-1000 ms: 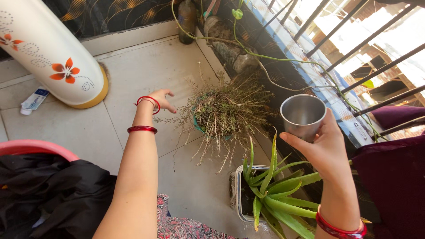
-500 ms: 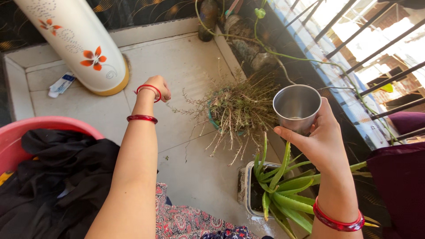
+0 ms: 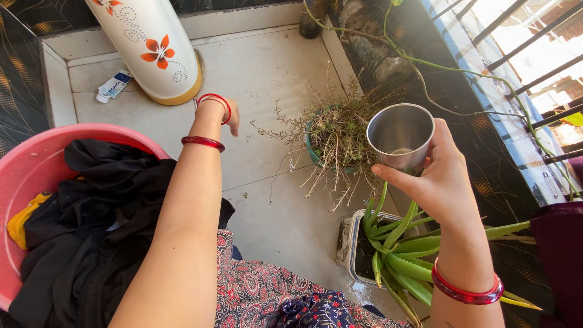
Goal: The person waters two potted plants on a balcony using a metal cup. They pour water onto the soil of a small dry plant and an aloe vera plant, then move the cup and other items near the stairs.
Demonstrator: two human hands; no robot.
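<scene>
The right hand (image 3: pixel 440 182) holds a shiny metal cup (image 3: pixel 401 136) from the side, with fingers wrapped round it. The cup is round and smooth, with a little water at the bottom. It is up in the air, over a dry bush (image 3: pixel 337 136) in a teal pot (image 3: pixel 313 152) and near a spiky green aloe (image 3: pixel 395 249) in a white square pot (image 3: pixel 351 249).

The left hand (image 3: pixel 226 114) reaches out over the pale floor tiles (image 3: pixel 267 73). It holds nothing, and its fingers curl down loosely. It is close to a tall white tube (image 3: pixel 152 48) with orange flowers painted on.

A big round pink tub (image 3: pixel 36 158) holds soft black clothes (image 3: pixel 103 231) and something yellow.
</scene>
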